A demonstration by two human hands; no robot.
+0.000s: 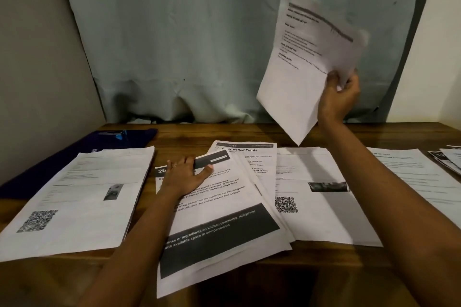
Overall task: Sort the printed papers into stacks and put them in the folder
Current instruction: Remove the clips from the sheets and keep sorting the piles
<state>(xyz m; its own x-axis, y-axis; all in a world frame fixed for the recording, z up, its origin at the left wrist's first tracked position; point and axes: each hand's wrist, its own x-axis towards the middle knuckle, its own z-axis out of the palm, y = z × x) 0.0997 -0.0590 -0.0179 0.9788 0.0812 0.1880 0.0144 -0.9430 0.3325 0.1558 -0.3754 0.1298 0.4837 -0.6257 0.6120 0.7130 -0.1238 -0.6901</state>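
My right hand [341, 92] pinches a printed sheet [306, 70] at its lower right edge, fingers curled round the paper. It holds the sheet raised above the far right of the wooden table [324, 132]. The printed face is turned toward me, so the heading can be read before a stack is chosen. The sheet is blurred, and I cannot tell whether it is one leaf or several.

My left hand [185, 174] lies flat, fingers spread, on the unsorted pile [219, 222] at the near centre. Judged purpose: the pressure stops the fanned, overlapping leaves from sliding.

Sorted stacks lie on either side:
- a QR-code stack [82, 197] at the left;
- a second QR-code stack [321, 207] just right of the pile and partly under it;
- a text-only stack [419, 177] further right;
- another stack [449, 157], cut off by the right edge.

The dark blue folder [74, 147] lies at the far left, partly under the left stack. No papers are seen filed in it.

Progress, as judged: sorting is under way and filing has not begun.
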